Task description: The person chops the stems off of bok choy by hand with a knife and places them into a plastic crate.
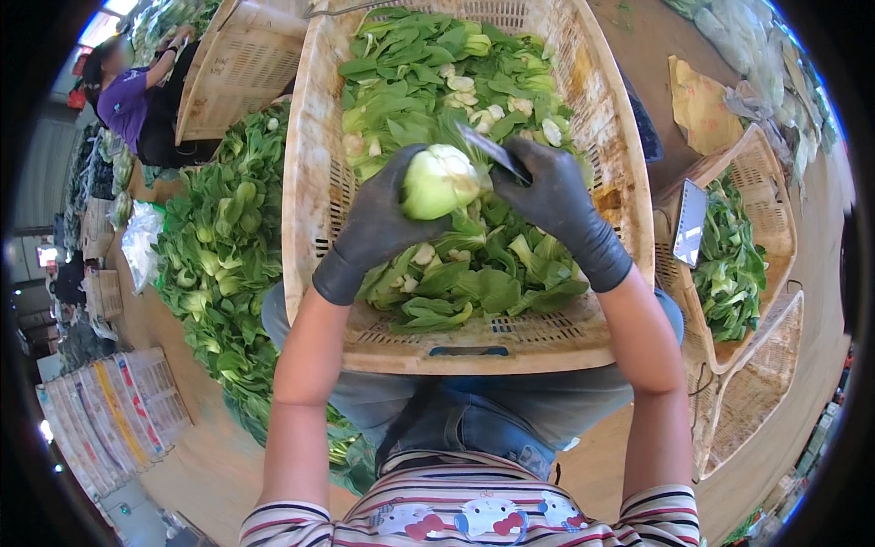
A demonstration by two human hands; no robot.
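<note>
My left hand (pixel 386 212), in a dark glove, is closed around a head of bok choy (pixel 441 183), its pale cut base facing up. Beside it on the right, my right hand (pixel 547 178), gloved too, grips a knife (pixel 493 149); the blade is blurred and points up and left, close to the base. Both hands are above a beige plastic crate (pixel 472 359) in front of me, which holds many loose green leaves (pixel 495 290) and pale cut stem ends (pixel 461 83). The knife's handle is mostly hidden in my fist.
A large heap of bok choy (pixel 225 253) lies left of the crate. To the right, another crate (pixel 779 198) holds greens, with a phone (pixel 690 222) at its edge. Stacked crates (pixel 113 417) stand at lower left. A person in purple (pixel 126 102) sits at upper left beside a tilted crate (pixel 243 68).
</note>
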